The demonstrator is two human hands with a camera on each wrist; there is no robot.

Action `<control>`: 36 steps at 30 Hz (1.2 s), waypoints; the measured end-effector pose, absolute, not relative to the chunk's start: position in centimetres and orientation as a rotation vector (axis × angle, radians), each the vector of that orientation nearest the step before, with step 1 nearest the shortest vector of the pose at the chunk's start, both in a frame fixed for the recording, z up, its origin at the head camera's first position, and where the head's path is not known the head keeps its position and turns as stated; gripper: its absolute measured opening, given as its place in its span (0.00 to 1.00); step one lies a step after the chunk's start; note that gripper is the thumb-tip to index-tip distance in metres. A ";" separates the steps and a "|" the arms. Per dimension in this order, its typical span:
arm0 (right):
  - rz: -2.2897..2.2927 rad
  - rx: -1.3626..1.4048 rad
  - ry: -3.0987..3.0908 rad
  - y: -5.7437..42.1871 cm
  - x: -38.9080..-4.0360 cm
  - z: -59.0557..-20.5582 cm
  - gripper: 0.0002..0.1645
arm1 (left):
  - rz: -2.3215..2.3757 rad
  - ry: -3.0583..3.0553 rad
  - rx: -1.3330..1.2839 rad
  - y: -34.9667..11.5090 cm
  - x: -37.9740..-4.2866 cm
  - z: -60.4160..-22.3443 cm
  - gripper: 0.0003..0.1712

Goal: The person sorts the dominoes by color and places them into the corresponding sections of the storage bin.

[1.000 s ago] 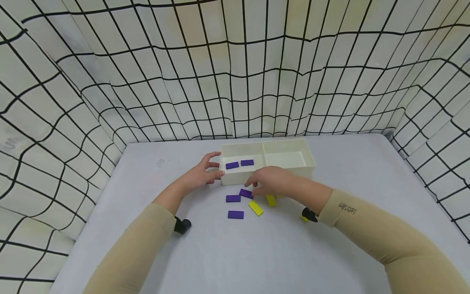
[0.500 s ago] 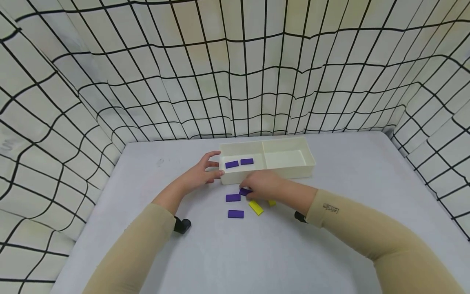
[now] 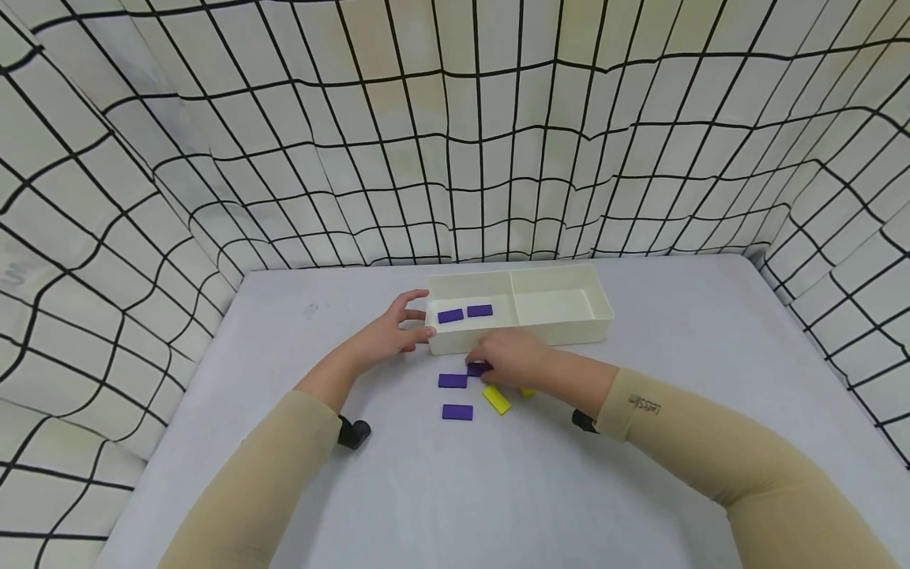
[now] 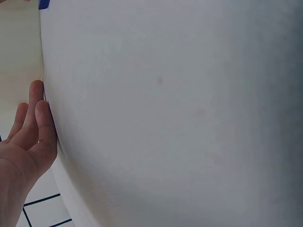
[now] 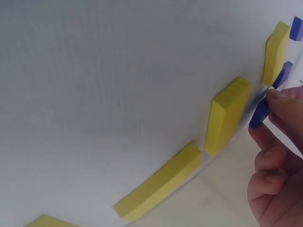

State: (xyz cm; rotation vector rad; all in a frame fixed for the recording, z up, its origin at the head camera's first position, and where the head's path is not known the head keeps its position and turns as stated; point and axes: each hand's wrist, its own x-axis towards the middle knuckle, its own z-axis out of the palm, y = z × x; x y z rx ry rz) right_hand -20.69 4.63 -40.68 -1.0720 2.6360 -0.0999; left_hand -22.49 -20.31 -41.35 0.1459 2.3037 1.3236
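Observation:
A white two-compartment box (image 3: pixel 455 343) stands at the back of the table. My left hand (image 3: pixel 391 330) touches its left end, thumb by the front corner and fingers extended. In front of the box, my right hand (image 3: pixel 513 358) pinches a purple block (image 5: pixel 260 112) between thumb and finger; the hand partly covers this block in the head view. Two purple blocks, one of them the left block (image 3: pixel 451 316), lie in the box's left compartment. On the table lie a purple block (image 3: pixel 453 381), another purple block (image 3: pixel 458 412) nearer me and a yellow block (image 3: pixel 496 400).
Several yellow blocks lie near my right hand, including a thick yellow block (image 5: pixel 228 116) and a long yellow block (image 5: pixel 158 183) in the right wrist view. Behind the white table (image 3: pixel 398 490) rises a white wall with a black grid net (image 3: pixel 479 142), which also runs along both sides.
My right hand has moved left onto the purple block in front of the box and now pinches it; the block has turned slightly. My left hand keeps its place at the box.

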 end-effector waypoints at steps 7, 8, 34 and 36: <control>-0.133 -1.020 2.630 4.8 -20.4 -39.3 0.22 | 1.323 2.308 0.153 -20.5 -22.7 -41.2 0.46; -0.133 -1.023 2.630 4.9 -20.4 -39.1 0.22 | 1.319 2.311 0.154 -20.5 -22.7 -41.1 0.46; -0.300 -1.080 2.659 7.4 -23.1 -33.1 0.21 | 1.332 2.317 0.150 -20.4 -22.5 -41.4 0.47; -0.305 -1.068 2.659 7.4 -23.4 -33.2 0.21 | 1.340 2.315 0.148 -20.2 -22.4 -41.4 0.47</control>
